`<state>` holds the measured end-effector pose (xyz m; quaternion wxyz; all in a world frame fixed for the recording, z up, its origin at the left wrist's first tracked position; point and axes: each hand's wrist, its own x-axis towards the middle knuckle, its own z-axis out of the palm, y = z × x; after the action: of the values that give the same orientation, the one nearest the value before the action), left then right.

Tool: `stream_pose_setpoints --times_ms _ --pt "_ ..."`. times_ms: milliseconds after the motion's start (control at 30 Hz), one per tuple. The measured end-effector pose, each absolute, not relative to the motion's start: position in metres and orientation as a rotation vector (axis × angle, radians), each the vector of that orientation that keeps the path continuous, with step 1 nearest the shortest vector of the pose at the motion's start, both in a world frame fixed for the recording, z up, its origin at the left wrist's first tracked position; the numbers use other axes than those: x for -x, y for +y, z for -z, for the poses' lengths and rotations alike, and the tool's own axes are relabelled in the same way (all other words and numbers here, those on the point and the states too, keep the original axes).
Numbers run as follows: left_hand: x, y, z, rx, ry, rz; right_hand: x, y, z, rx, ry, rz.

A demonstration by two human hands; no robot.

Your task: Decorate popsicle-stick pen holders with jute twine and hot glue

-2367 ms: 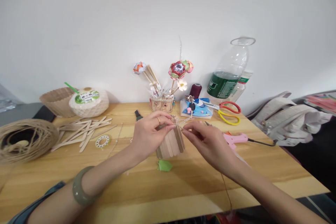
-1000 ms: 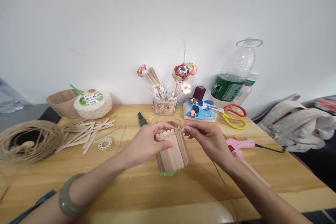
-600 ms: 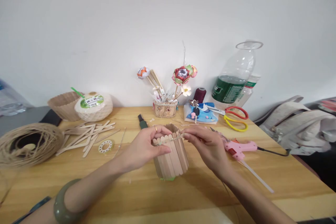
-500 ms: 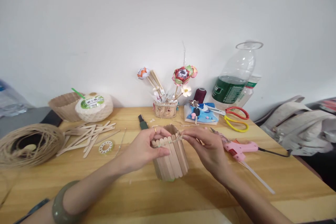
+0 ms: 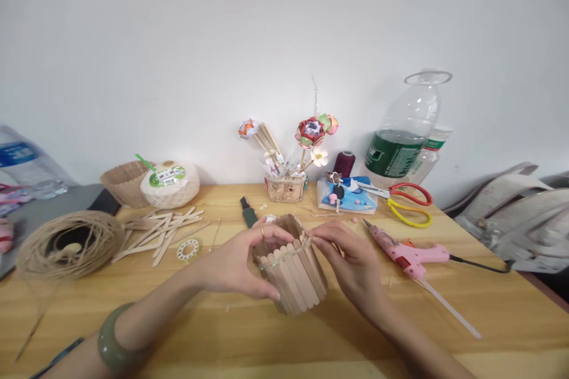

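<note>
Right now both hands are on the small round pot built of upright wooden craft sticks (image 5: 296, 275), which sits tilted near the middle of the pale wooden surface (image 5: 133, 308). The left hand (image 5: 242, 263) curls around the pot's left side, thumb low on the front and fingers over the rim, a ring on one finger and a green bangle (image 5: 116, 348) on the wrist. The right hand (image 5: 351, 257) pinches closed at the rim on the right, holding a thin pale strand of twine (image 5: 291, 250) that runs across the tops of the sticks.

Just right of that hand lies a pink glue gun (image 5: 406, 253), nozzle pointing far-left, its cord trailing right. Farther back sit red and yellow scissors (image 5: 406, 201) and a clear plastic bottle with a green label (image 5: 400, 136). Straight behind the pot, a little basket of paper flowers (image 5: 288, 180) stands against the wall. Off to the left, loose flat wooden sticks (image 5: 160, 228) lie scattered, with a big coil of brown jute twine (image 5: 69, 243) near the left edge.
</note>
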<state>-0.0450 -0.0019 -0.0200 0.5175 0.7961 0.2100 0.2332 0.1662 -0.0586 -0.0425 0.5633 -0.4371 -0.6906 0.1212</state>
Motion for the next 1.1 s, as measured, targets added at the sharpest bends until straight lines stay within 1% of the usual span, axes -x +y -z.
stream_pose_setpoints --times_ms 367,567,767,933,1100 --pt "0.037 -0.001 0.024 -1.877 0.654 -0.685 -0.165 -0.051 0.049 1.064 -1.531 -0.317" --pt "0.038 0.001 0.023 -1.880 0.659 -0.600 -0.164 -0.050 0.050 1.034 -1.530 -0.263" --pt "0.039 0.000 0.025 -1.871 0.695 -0.611 -0.164 -0.054 0.048 0.994 -1.579 -0.179" --pt "0.044 0.007 0.026 -1.760 0.528 -0.586 -0.160 -0.058 0.047 0.945 -1.657 -0.116" --pt "0.045 0.000 0.014 -1.942 0.630 -0.512 -0.151 -0.064 0.045 0.887 -1.721 -0.070"
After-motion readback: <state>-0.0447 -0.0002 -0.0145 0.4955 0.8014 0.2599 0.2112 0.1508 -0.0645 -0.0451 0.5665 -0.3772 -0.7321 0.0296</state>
